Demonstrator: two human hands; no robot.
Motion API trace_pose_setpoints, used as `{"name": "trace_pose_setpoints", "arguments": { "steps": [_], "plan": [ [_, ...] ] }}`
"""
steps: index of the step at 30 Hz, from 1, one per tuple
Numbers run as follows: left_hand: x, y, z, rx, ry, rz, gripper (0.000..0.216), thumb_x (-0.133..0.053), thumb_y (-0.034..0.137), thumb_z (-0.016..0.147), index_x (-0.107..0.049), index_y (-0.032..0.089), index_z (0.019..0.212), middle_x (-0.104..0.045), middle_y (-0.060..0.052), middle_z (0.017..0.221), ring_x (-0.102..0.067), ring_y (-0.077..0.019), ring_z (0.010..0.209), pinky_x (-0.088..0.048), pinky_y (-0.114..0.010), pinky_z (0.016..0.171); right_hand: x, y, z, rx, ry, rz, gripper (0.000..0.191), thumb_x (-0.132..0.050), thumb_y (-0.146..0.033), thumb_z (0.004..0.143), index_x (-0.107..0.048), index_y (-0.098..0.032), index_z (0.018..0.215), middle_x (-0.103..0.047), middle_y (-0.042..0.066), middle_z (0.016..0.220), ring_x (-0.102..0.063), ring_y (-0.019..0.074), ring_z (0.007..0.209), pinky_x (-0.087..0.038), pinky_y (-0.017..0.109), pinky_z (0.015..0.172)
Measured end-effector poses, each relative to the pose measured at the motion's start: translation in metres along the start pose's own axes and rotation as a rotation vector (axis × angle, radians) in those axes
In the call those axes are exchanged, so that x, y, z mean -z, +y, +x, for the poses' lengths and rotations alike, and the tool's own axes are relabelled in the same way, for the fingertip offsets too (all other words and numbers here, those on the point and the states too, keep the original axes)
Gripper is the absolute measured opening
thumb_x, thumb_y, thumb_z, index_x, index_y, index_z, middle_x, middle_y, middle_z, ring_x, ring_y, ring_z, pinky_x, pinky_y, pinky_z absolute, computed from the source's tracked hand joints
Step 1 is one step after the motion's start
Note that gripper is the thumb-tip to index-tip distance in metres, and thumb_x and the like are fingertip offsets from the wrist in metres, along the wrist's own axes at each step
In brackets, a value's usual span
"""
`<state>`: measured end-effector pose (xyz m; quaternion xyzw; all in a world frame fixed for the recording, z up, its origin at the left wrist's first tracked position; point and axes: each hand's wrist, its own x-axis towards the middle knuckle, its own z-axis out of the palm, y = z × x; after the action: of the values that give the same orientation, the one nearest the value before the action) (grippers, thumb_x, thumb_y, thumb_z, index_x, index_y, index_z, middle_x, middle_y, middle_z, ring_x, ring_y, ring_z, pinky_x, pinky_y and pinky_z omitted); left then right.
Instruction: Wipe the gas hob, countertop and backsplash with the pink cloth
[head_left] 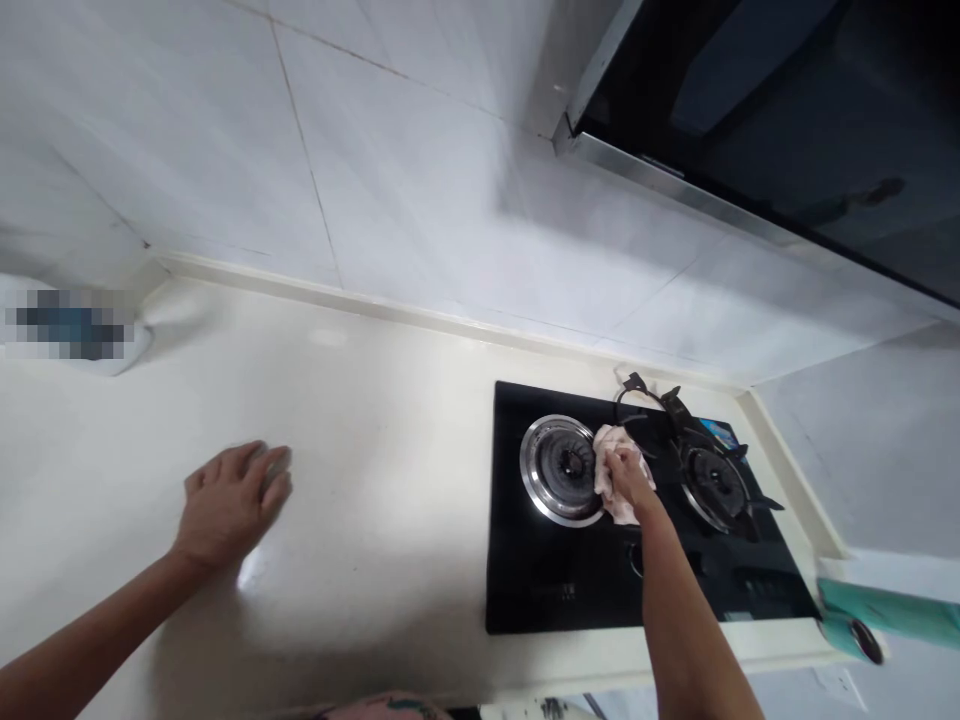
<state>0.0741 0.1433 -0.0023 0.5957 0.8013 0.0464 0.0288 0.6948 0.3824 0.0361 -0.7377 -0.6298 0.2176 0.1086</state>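
My right hand (624,472) is closed on a pale pink cloth (621,508), pressed to the black glass gas stove (525,590). The cloth lies against the right edge of the left burner (561,470), whose steel ring is bare of a pan support. My left hand (231,500) is over the white countertop (390,480), left of the stove, with its fingers loosely curled and nothing visible in them. Whether its palm touches the counter, I cannot tell.
Black pan supports (679,415) stand around the right burner (716,485) and behind the cloth. A dark range hood (780,120) overhangs the stove. A green roll-like object (892,610) is at the right front corner. A white object (120,350), partly blurred, sits far left.
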Motion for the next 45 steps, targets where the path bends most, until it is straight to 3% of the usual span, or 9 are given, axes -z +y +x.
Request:
{"name": "trace_pose_setpoints", "arguments": {
  "steps": [4,9,13,17,22,32,39,45],
  "plan": [
    [0.003,0.002,0.002,0.019,-0.007,0.013,0.054,-0.026,0.045,0.108,-0.061,0.020,0.141,-0.054,-0.019,0.152,-0.043,-0.0332,0.144,-0.036,-0.054,0.115,0.009,-0.010,0.027,0.077,-0.128,-0.003,0.028,-0.045,-0.041,0.102,-0.060,-0.023,0.085,-0.068,0.005,0.088,-0.064,0.0240,0.091,-0.055,0.040,0.087],
    [0.002,0.004,0.002,0.023,0.030,0.024,0.050,-0.031,0.044,0.107,-0.062,0.021,0.138,-0.058,-0.018,0.148,-0.046,-0.0311,0.141,-0.037,-0.051,0.113,0.017,-0.028,0.053,0.174,-0.226,-0.089,0.031,-0.046,-0.045,0.099,-0.054,-0.026,0.076,-0.064,0.002,0.079,-0.062,0.0235,0.085,-0.051,0.037,0.084],
    [0.001,0.004,0.001,0.018,0.042,0.042,0.050,-0.033,0.044,0.107,-0.062,0.019,0.138,-0.057,-0.018,0.149,-0.047,-0.0313,0.141,-0.036,-0.050,0.114,0.002,-0.057,0.073,0.269,-0.268,-0.164,0.037,-0.043,-0.043,0.104,-0.059,-0.024,0.077,-0.069,0.005,0.088,-0.064,0.0218,0.093,-0.049,0.034,0.090],
    [0.001,0.003,0.002,0.027,0.048,0.015,0.050,-0.035,0.043,0.106,-0.063,0.017,0.138,-0.058,-0.020,0.148,-0.048,-0.0331,0.140,-0.037,-0.052,0.113,-0.024,-0.095,0.082,0.353,-0.289,-0.235,0.040,-0.047,-0.051,0.107,-0.073,-0.024,0.095,-0.074,0.006,0.113,-0.065,0.0213,0.108,-0.047,0.032,0.096],
    [0.002,0.001,0.002,0.036,0.039,0.013,0.049,-0.037,0.044,0.108,-0.061,0.016,0.140,-0.059,-0.019,0.148,-0.047,-0.0309,0.141,-0.035,-0.049,0.114,-0.036,-0.120,0.067,0.421,-0.256,-0.319,0.039,-0.046,-0.053,0.110,-0.075,-0.027,0.110,-0.072,0.005,0.127,-0.065,0.0216,0.113,-0.046,0.031,0.091],
    [-0.003,-0.002,0.000,0.006,0.060,0.027,0.049,-0.038,0.043,0.107,-0.060,0.015,0.141,-0.058,-0.019,0.147,-0.048,-0.0316,0.139,-0.035,-0.048,0.113,-0.051,-0.140,0.029,0.663,-0.235,-0.393,0.040,-0.064,-0.056,0.103,-0.066,-0.023,0.080,-0.070,0.003,0.100,-0.061,0.0178,0.090,-0.040,0.029,0.078],
    [-0.004,-0.002,-0.001,-0.001,0.091,-0.003,0.048,-0.038,0.044,0.108,-0.062,0.016,0.140,-0.058,-0.018,0.148,-0.049,-0.0328,0.138,-0.036,-0.050,0.112,-0.065,-0.143,-0.005,0.830,-0.197,-0.417,0.040,-0.074,-0.056,0.096,-0.068,-0.023,0.076,-0.070,0.005,0.096,-0.061,0.0216,0.094,-0.040,0.033,0.086],
    [-0.011,-0.007,0.000,-0.012,0.139,-0.051,0.054,-0.038,0.049,0.104,-0.068,0.017,0.136,-0.062,-0.020,0.144,-0.055,-0.0377,0.133,-0.041,-0.055,0.107,-0.077,-0.134,-0.034,0.885,-0.107,-0.368,0.036,-0.075,-0.052,0.094,-0.069,-0.023,0.074,-0.071,0.007,0.093,-0.061,0.0241,0.095,-0.042,0.035,0.090]
  ]
}}
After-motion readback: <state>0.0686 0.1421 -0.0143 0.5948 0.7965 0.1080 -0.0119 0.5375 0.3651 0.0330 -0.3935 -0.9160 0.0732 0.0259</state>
